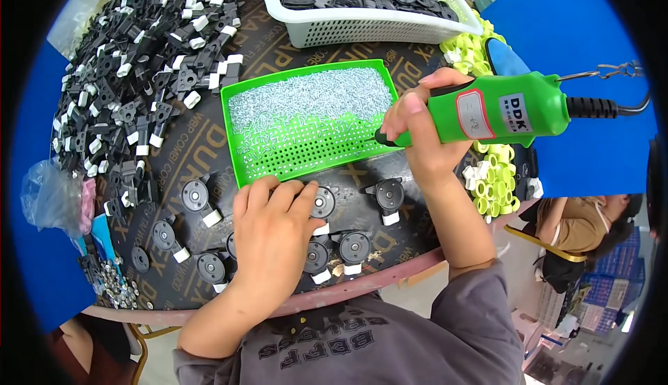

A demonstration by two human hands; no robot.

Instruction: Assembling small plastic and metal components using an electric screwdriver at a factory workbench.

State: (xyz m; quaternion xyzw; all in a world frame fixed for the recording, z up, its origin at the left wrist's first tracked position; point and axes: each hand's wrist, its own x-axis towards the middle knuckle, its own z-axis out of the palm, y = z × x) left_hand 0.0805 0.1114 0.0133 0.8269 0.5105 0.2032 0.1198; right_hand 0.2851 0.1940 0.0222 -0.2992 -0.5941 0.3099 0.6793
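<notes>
My right hand (424, 124) is wrapped round a green electric screwdriver (487, 112), its dark tip pointing left over the right end of a green perforated tray (240, 155). Small silvery screws (313, 93) fill the far part of that tray. By its near edge, my left hand (273, 235) bends its fingers down, thumb and forefinger on either side of a black bracket with a round disc (322, 203); the palm hides part of it. Similar brackets with white ends lie around, one at the right (390, 195) and another at the left (195, 196).
A big heap of black and white brackets (139, 72) covers the left. Behind the tray, a white basket (348, 29) holds black discs. Yellow-green rings (495, 180) are piled at the right. A cable and hook (598, 72) run from the screwdriver. Another person (581, 225) sits far right.
</notes>
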